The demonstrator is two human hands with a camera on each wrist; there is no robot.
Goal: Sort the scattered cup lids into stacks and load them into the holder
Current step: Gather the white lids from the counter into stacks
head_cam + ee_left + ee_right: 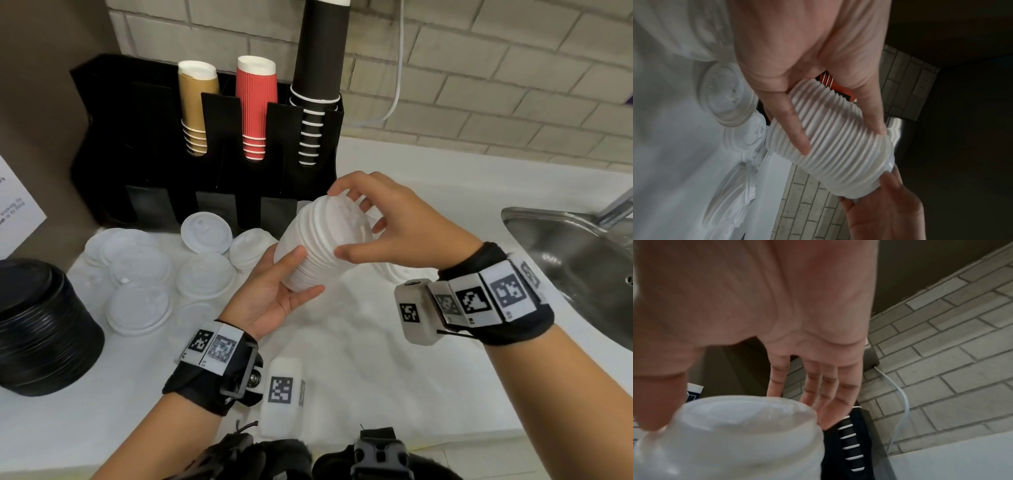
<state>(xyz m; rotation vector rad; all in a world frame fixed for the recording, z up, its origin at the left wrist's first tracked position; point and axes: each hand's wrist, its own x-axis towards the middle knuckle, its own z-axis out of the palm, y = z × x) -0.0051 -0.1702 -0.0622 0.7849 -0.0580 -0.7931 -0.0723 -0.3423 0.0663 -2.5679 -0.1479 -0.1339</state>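
A stack of white lids (pixel 322 240) lies tilted in the air above the counter, held between both hands. My left hand (pixel 305 272) grips its lower part from underneath, thumb on one side and fingers on the other (pixel 834 126). My right hand (pixel 337 222) holds the stack's upper end, thumb on the near rim and fingers curved over the far rim (pixel 740 415). The ribbed stack (pixel 838 146) fills the left wrist view, and its domed end (pixel 735 443) sits close in the right wrist view. Behind the hands stands the black holder (pixel 137 137). Several loose white lids (pixel 137 274) lie scattered on the counter at the left.
The holder's upper slots carry tan cups (pixel 195 113), red cups (pixel 255 109) and black cups (pixel 315 85). A pile of black lids (pixel 41 325) sits at the far left. A steel sink (pixel 565 257) is at the right. A white cable (pixel 397 68) hangs on the brick wall.
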